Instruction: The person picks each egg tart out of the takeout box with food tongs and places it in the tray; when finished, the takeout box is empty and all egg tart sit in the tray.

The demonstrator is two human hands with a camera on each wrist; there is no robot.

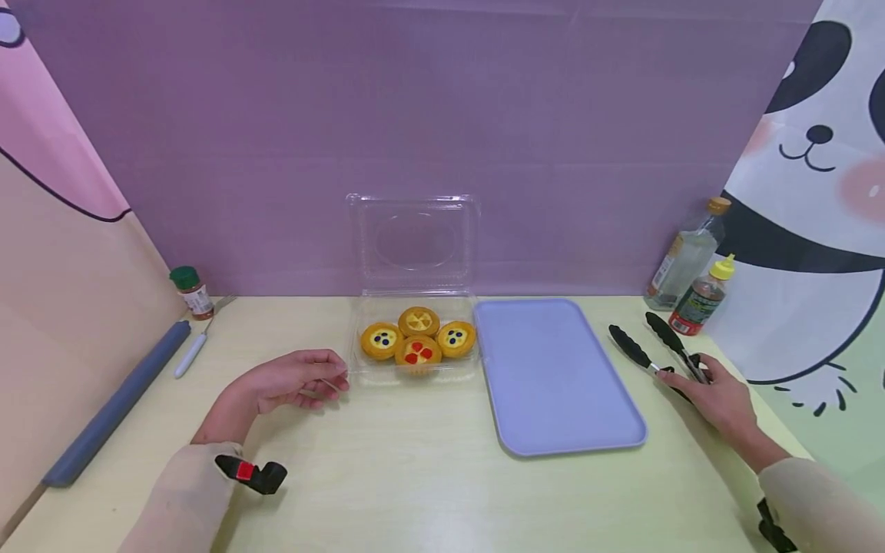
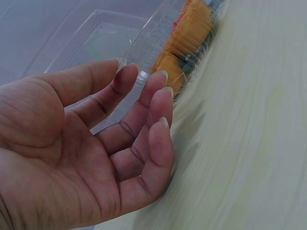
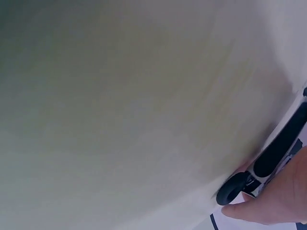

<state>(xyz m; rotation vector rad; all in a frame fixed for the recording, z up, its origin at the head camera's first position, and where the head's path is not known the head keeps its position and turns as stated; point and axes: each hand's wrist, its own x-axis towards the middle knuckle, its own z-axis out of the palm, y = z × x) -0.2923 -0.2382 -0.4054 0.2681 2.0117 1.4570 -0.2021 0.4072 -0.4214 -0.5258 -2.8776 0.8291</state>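
Tongs (image 1: pixel 634 350) with black ends are pointing away from me at the right of a lilac tray (image 1: pixel 560 376), and my right hand (image 1: pixel 717 399) is gripping them; my left hand (image 1: pixel 296 379) is reaching, fingers relaxed and loosely bent, just beside a clear box (image 1: pixel 452 375); whether it is touching, I cannot tell; four tarts (image 1: pixel 419 352) are sitting inside; two bottles (image 1: pixel 700 302) are standing beyond the tongs.

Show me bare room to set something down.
Free: the blue tray; the tabletop on the near side of the clear container, between left hand and tray. Crowded: the right side, with tall bottle, yellow-capped bottle and the tongs the right hand grips.
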